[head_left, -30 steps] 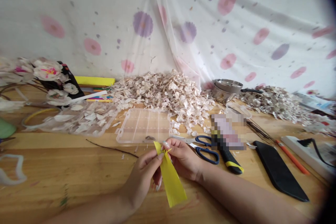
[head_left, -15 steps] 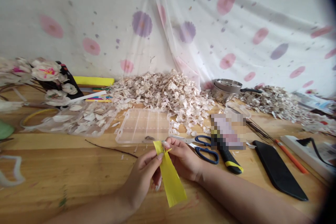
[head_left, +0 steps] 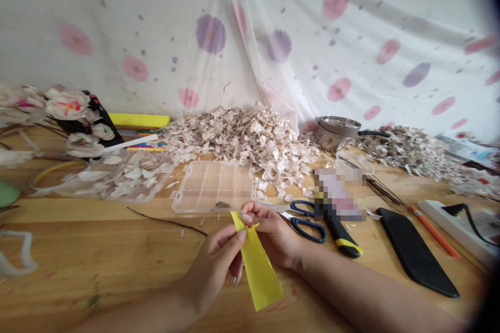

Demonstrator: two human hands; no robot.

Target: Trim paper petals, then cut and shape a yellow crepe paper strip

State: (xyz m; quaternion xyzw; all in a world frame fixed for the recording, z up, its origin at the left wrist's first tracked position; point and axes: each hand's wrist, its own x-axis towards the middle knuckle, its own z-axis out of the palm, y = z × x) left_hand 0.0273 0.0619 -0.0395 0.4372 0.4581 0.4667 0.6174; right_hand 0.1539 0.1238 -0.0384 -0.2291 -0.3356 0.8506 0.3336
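Observation:
A strip of yellow crepe-like paper hangs between my hands, its lower end free and pointing toward me. My left hand pinches the strip near its top, the thumb lying on its face. My right hand grips the same upper part from the right, where a narrow sliver of yellow sticks out sideways. What the right fingertips hold behind the strip is partly hidden. Beside the left hand a thin dark twig lies on the table. Just beyond the right hand are blue-handled scissors.
A clear compartment box stands behind the hands, before a large heap of pale petals. To the right lie a black-and-yellow handle, a black flat case, an orange knife and a white power strip. White flowers stand at left.
The yellow strip has shifted slightly right and down at its lower end, turning a little. Both hands keep their hold; the sliver near the right fingers sticks out slightly farther.

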